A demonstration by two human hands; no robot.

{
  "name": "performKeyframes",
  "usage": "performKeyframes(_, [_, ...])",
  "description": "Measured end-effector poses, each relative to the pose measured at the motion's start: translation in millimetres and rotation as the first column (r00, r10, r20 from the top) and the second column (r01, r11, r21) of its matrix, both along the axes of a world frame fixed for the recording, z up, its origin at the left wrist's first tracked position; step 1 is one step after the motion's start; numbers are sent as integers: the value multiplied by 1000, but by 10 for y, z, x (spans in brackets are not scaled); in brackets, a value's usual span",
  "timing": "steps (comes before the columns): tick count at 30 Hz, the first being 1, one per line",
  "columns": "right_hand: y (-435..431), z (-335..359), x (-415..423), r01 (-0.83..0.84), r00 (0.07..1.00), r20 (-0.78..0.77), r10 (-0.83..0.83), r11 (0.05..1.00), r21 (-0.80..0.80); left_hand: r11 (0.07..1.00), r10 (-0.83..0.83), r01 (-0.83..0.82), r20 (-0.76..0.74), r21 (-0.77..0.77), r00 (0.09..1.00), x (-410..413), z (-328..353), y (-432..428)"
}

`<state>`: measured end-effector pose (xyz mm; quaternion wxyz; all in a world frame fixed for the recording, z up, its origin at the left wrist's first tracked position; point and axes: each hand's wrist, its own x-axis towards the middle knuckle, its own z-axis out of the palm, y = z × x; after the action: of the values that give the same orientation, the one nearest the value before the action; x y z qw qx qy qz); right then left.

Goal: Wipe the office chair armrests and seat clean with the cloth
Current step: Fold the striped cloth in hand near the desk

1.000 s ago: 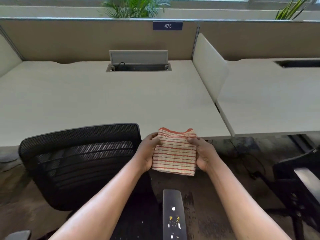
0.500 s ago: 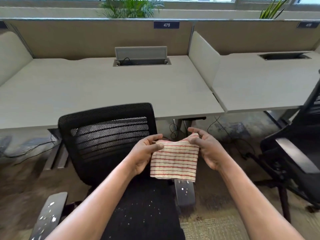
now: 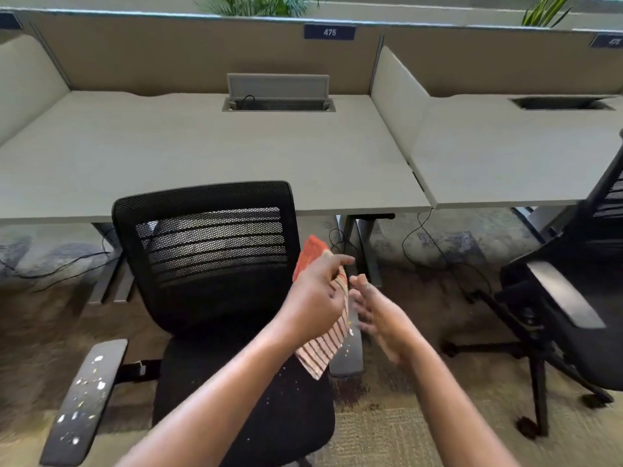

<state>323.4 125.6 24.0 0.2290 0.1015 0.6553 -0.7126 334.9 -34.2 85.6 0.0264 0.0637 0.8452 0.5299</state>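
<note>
Dark blue number plate (image 3: 329, 32) on the tan partition at my 12 o'clock reads "475" in white. A second plate (image 3: 609, 41) at 2 o'clock is too blurred for me to read.

Grey desks (image 3: 202, 153), tan partition (image 3: 168, 52), carpet (image 3: 404, 433), plants (image 3: 263, 3).
</note>
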Motion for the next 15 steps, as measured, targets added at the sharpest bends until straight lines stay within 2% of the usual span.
performKeyframes(2, [17,-144,43,61,993,113,-32,965,-256,999,-5,5,-13,-41,1000,65,-103,307])
performKeyframes(4, [92,-307,91,179,970,234,-70,853,-489,998,24,-26,39,58,999,86,-277,549])
performKeyframes(6, [244,-503,113,233,951,308,-34,735,-637,980,62,-91,159,179,985,52,-521,755])
performKeyframes(7, [336,-617,113,232,948,318,-15,716,-658,961,80,-137,231,239,970,31,-665,848])
performKeyframes(9, [505,-797,99,215,947,320,6,728,-651,890,104,-268,408,369,907,12,-924,1010])
performKeyframes(11, [662,-986,64,194,934,355,24,803,-564,810,103,-376,521,451,847,18,-1130,1119])
performKeyframes(13, [829,-1188,-3,192,927,374,-15,877,-440,745,83,-429,568,510,819,61,-1311,1165])
performKeyframes(15, [965,-1282,-99,202,934,345,-93,934,-295,752,131,-454,567,479,814,139,-1522,1109])
